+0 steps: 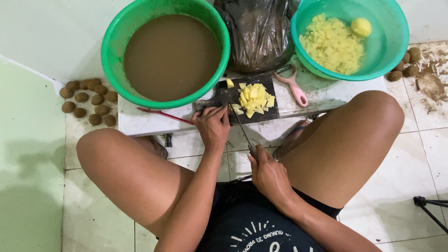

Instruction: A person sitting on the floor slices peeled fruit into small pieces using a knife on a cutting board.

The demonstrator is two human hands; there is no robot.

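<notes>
- On the low white table between your knees sits a small dark cutting board, with a heap of yellow potato cubes on it.
- Your left hand rests at the board's near left edge, fingers curled down; whether they pinch a piece, you cannot tell from this view.
- Your right hand is closed around the handle of a knife, its thin blade reaching up to the near edge of the cubes.
- Just beside the board on the right lies a pink peeler.
- Behind the board stand a green basin of brown water, a dark plastic bag and a teal basin of cut potato.
- Unpeeled brown potatoes lie on the floor at your left.
</notes>
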